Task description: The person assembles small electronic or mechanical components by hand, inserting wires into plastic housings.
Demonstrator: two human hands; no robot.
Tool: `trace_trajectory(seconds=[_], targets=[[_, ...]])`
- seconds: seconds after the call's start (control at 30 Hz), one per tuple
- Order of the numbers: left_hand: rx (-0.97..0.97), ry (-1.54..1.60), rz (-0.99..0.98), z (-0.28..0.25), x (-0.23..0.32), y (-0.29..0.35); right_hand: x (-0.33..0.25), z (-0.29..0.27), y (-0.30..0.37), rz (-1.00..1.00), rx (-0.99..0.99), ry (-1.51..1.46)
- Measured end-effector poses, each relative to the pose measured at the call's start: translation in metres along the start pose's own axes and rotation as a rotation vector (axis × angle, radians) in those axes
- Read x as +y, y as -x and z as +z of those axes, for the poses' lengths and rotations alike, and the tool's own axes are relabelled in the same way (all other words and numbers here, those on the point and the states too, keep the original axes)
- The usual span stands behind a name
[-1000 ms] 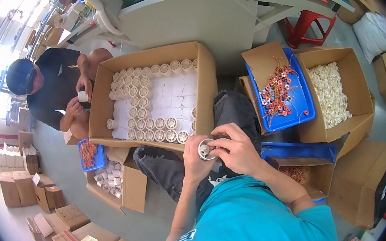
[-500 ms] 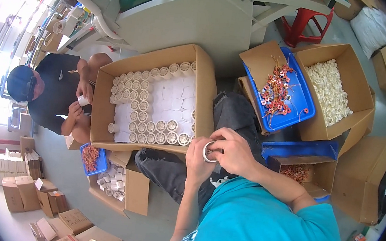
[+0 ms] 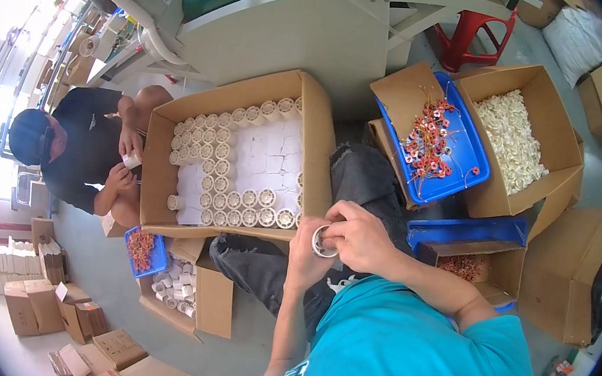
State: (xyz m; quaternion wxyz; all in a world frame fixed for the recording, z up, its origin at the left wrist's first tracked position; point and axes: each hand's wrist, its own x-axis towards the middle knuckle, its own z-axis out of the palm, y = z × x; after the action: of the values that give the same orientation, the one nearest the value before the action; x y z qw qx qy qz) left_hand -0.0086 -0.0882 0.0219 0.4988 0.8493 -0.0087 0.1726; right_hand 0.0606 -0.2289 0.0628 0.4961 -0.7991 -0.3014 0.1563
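- Holding a white cup (image 3: 319, 246) over the lap, mouth tipped up toward the wearer; clock centred on this cup.
- Left hand (image 3: 302, 253) clamped around the cup's outer wall, probably to steady it.
- Right hand (image 3: 360, 238) meets it, fingers bent together at the mouth, likely working inside. Cannot tell whether they pinch anything; knuckles block the view.
- Big carton (image 3: 318, 145) at 10 o'clock, close to the knees, within easy reach by my judgement. White cylinders (image 3: 248, 198) stand in it, openings up, in rows over a pale layer; upright packing presumably keeps them orderly.
- Blue tray (image 3: 474, 137) at 1 o'clock, tilted, perhaps for easier picking: red-and-white wired parts (image 3: 433, 136) heaped inside.
- Carton of cream pieces (image 3: 507, 141) just beyond, 2 o'clock.
- Co-worker (image 3: 77, 144) between 9 and 10, a similar white piece (image 3: 131, 161) in both hands.
- Grey floor (image 3: 252, 312) below; closed cartons (image 3: 35, 304) stand at 8.
- Grey bench side (image 3: 287, 45) between 11 and 12; red stool (image 3: 474, 40) at 1, farther off.
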Motion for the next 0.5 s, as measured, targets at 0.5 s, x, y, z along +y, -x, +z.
trace_trajectory(seconds=[0.5], targets=[[-0.074, -0.008, 0.032, 0.004, 0.005, -0.011, 0.018, 0.003, 0.002, -0.036, 0.06, -0.055]])
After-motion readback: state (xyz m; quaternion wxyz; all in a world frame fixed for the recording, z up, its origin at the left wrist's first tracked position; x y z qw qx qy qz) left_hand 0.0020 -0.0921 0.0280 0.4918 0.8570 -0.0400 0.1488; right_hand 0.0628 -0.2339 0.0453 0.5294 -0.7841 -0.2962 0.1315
